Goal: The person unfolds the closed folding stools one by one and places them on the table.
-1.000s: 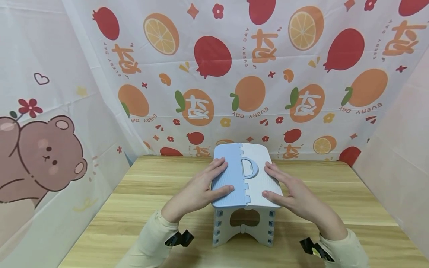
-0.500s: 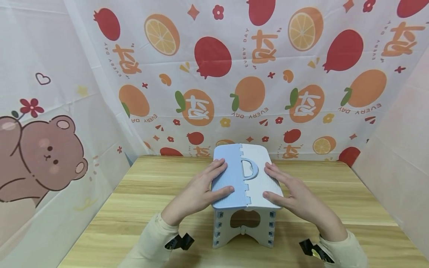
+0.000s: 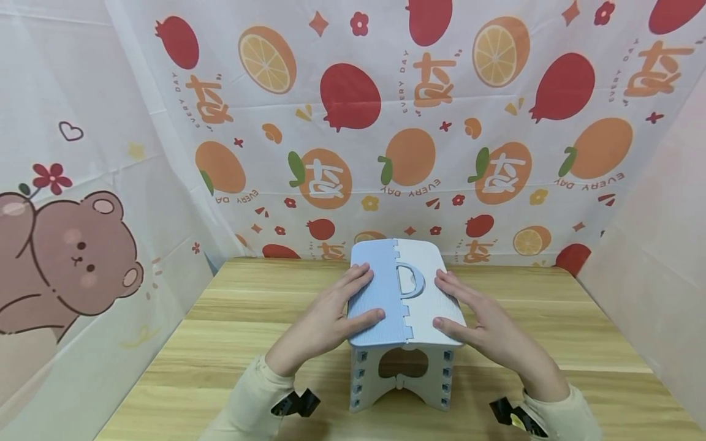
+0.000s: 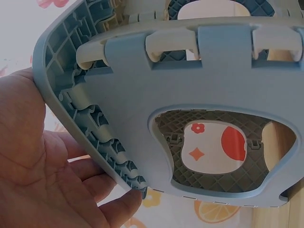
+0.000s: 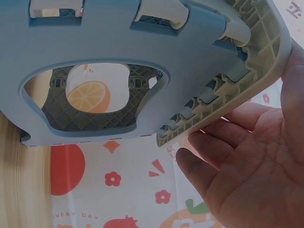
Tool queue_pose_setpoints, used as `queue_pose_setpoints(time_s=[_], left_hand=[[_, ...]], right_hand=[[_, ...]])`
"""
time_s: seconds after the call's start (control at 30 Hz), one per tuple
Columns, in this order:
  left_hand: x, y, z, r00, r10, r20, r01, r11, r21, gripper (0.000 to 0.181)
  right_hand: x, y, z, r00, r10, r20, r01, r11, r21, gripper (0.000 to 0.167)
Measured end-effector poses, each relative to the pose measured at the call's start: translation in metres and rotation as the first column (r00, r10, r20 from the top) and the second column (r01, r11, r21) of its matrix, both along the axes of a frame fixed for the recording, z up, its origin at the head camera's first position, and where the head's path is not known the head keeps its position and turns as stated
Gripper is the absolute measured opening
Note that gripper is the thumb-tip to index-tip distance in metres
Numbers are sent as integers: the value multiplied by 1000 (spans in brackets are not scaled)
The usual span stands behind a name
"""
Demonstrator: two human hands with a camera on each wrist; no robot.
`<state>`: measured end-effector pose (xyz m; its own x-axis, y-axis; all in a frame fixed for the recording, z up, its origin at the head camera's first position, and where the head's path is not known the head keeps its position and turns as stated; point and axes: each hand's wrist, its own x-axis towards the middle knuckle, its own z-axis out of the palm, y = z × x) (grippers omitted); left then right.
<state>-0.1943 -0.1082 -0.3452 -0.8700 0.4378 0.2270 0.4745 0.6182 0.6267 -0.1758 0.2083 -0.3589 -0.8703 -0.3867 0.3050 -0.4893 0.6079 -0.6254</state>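
Observation:
A small folding step stool (image 3: 380,278) stands unfolded on its legs, its top half light blue and half white. My left hand (image 3: 330,315) rests on the blue half, fingers spread over the left edge and thumb on the top. On the white half lies my right hand (image 3: 488,315), placed much the same way. A blue carry handle (image 3: 421,282) lies flat over the middle seam, between the hands. Both wrist views show the stool's side panel (image 4: 128,85) with a rounded cut-out, and the ribbed underside of the top's edge (image 5: 259,71) beside each hand.
The stool stands on a light wooden table (image 3: 220,343). Behind the table hangs a white cloth (image 3: 364,177) printed with fruit, and a bear-print cloth (image 3: 83,257) hangs at the left. A pale wall-like sheet (image 3: 656,263) closes the right side.
The head view has shifted very slightly, so the stool sits a little lower in the frame. Both hands stay in place on the stool's top.

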Motion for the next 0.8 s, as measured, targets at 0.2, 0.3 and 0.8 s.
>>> queue_pose_setpoints(time_s=[0.2,0.3,0.8], left_hand=[[1,2,0,1000,5,12,-5,1000,21,81],[1,2,0,1000,11,18,-11,1000,25,81],[-2,-3,-3,999,15,36,-17,998,66,80]], right_hand=[[0,0,-1,1000,-3,0,3,1000,-9,70],[-1,0,-1,1000,-6,-2,6,1000,-10,70],[-1,0,0,1000,6,-4,-6,1000,-3,69]])
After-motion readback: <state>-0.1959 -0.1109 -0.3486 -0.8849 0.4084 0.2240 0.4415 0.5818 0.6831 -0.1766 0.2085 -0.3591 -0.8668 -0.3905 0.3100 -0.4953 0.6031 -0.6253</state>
